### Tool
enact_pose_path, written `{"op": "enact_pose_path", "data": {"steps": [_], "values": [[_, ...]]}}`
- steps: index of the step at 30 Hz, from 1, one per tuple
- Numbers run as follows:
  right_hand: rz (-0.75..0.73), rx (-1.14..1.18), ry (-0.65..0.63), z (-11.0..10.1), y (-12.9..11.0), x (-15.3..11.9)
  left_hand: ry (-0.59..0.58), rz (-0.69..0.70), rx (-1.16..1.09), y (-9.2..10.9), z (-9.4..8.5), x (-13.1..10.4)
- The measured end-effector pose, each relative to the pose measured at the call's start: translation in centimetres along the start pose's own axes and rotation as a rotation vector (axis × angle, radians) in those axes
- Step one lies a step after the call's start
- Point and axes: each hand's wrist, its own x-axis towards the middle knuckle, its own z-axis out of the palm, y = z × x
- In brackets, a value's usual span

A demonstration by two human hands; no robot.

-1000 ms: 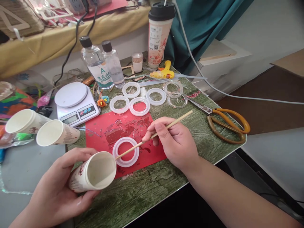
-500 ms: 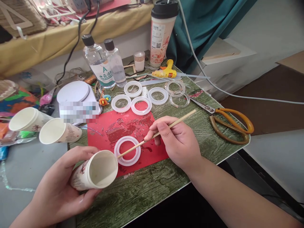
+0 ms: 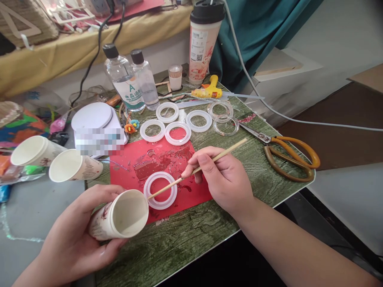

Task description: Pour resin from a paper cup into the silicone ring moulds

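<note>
In the head view, the left hand curls its fingers and thumb around a paper cup, tipped with its mouth toward the lower-left edge of a white ring that lies on a red sheet. The right hand pinches a thin wooden stick between thumb and fingertips; it slants over the ring, its tip by the cup's rim, though contact is unclear. How much the cup holds, I cannot tell. If it holds liquid, a steeper tilt could send it past the narrow ring onto the sheet, already marked with glossy patches. A slip of the stick could nudge the ring sideways, and too tight a squeeze could buckle the cup's wall.
</note>
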Motion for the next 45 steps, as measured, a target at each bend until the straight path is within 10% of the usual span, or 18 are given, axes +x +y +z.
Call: {"op": "enact_pose_path", "data": {"steps": [45], "values": [[-0.064,0.060,-0.014,-0.2,0.3,-0.2,-0.016,0.058,0.031,0.4,0.2,0.6]]}}
